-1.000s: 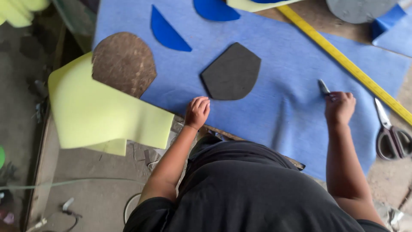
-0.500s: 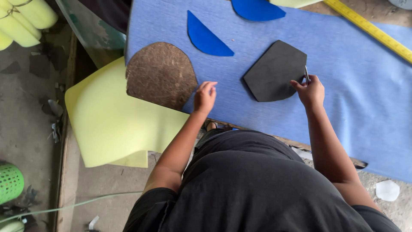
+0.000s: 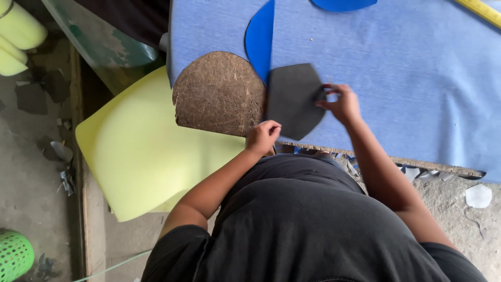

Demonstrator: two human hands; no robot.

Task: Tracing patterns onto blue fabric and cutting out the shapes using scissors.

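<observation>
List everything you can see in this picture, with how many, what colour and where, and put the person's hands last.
Dark grey flat pentagon-shaped piece: one, dark grey, on the blue sheet at the table's near edge.
Brown rough fibre piece with a rounded top: one, brown, left of the grey piece, partly over the foam.
Blue fabric sheet: one, light blue, covering the table.
Bright blue curved cut-outs: two, bright blue, on the sheet above the grey piece and at the top edge.
Pale yellow foam sheet: one, pale yellow, left of the table.
Yellow measuring tape: one, yellow, top right corner.
Green mesh basket: one, green, floor, bottom left.
Left hand: fist at the brown piece's lower edge.
Right hand: fingers on the grey piece's right edge.
</observation>
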